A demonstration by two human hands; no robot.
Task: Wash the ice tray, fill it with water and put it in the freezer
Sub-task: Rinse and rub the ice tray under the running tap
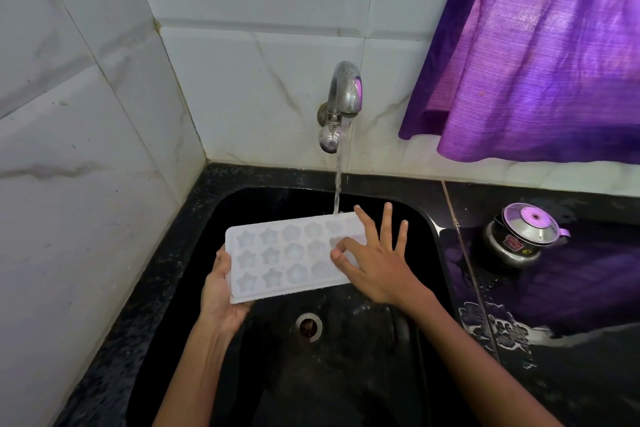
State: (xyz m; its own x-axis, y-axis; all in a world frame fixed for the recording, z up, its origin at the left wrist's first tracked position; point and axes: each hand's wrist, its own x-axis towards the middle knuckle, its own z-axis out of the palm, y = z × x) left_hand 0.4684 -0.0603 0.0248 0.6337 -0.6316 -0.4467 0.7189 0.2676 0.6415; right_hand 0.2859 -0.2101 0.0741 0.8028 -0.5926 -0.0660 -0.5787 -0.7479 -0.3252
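**Ice tray under running water: washing stage**

Ice tray (294, 255) is held level over the black sink (242, 204). Left hand (221, 291) grips its near-left corner, fingers curled beneath. Tap (341, 100) water strikes the tray's far right end; whether the star-shaped cells hold water cannot be told. Right hand (375, 262) rests on that end, fingers spread, forefinger and thumb rubbing the cells. Filling and freezing remain. A lidded steel pot (523, 236) stands on the counter; contents hidden.
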